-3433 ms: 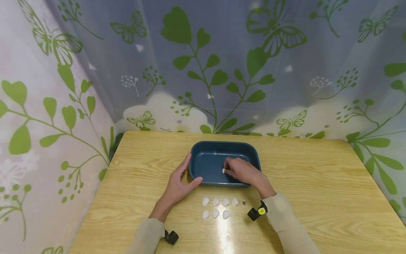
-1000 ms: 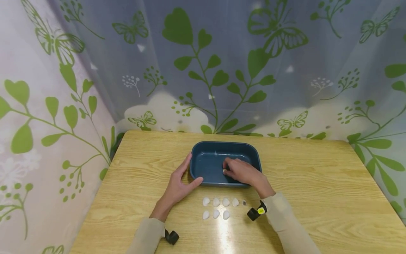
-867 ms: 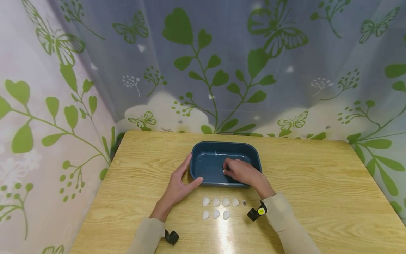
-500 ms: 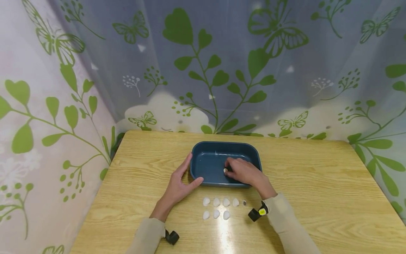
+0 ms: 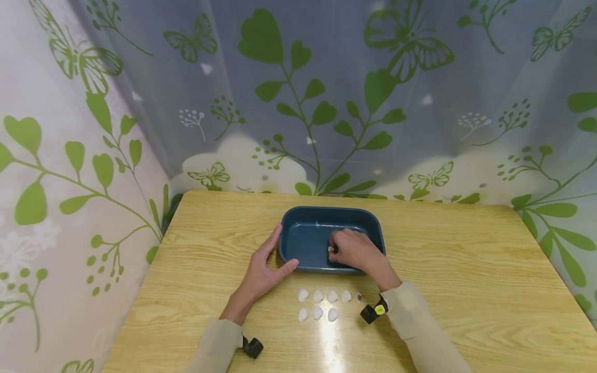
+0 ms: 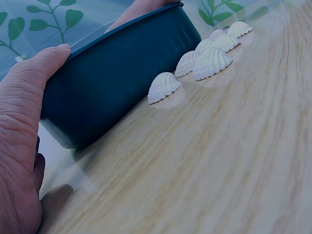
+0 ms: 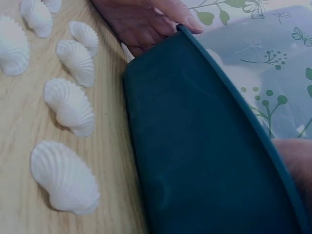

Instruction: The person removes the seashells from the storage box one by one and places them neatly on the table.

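My left hand [image 5: 261, 272] grips the left end of a dark blue rectangular tub [image 5: 298, 254], its thumb at the front rim and its fingers along the side. In the right wrist view, that thumb [image 7: 187, 19] reaches the rim. My right hand [image 5: 356, 252] is down inside the tub, its fingers bent and pinching a small whitish piece [image 5: 331, 249] that looks like a seashell, mostly hidden by the fingertips. In front of the tub, white ribbed seashells [image 5: 317, 296] lie in two rows on the table, several in the back row and three in the front.
A small dark-centred piece [image 5: 359, 297] ends the back row at the right, near the right wrist camera [image 5: 369, 314]. The light wooden table [image 5: 457, 259] stretches to both sides. A curtain [image 5: 420, 129] with leaves and butterflies hangs behind its back edge.
My right hand has turned slightly inside the tub, its wrist shifting a little left, the pinched whitish piece staying at the fingertips. The left hand, tub and shells have stayed put.
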Available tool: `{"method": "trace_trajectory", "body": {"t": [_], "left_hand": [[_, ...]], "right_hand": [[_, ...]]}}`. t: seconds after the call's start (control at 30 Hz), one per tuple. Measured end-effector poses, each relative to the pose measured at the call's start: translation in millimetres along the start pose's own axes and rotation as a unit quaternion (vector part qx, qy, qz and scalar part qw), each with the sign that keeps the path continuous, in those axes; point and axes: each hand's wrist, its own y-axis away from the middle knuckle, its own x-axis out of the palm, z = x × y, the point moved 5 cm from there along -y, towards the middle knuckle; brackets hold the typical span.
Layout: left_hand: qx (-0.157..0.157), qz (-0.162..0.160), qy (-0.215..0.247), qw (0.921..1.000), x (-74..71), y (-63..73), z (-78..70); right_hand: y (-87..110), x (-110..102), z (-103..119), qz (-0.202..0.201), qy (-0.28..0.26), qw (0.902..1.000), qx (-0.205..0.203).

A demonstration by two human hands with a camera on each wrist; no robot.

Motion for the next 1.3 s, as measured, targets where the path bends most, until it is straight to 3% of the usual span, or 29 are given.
{"method": "trace_trajectory", "body": {"t": [0.27,0.57,0.83,1.3], "left_hand": [[-0.005,-0.003,-0.004,1.0000,-0.1,-0.4,-5.5],[-0.014,0.002,0.011,0.9998,-6.4,1.0,-41.2],[-0.010,0.003,-0.005,0.9999,-0.7,-0.2,-1.6],[-0.006,0.008,-0.015,0.9998,-0.5,-0.7,1.8]], "right_hand": [[-2.8,-2,0,-0.009,0.021,0.9997,-0.008],[-2.0,-1,-4,0.003,-0.003,0.9997,-0.024],[1.4,-2,-3,0.005,-0.010,0.9994,-0.032],[2.5,-2,-7,0.013,-0.035,0.9986,-0.038]]}}
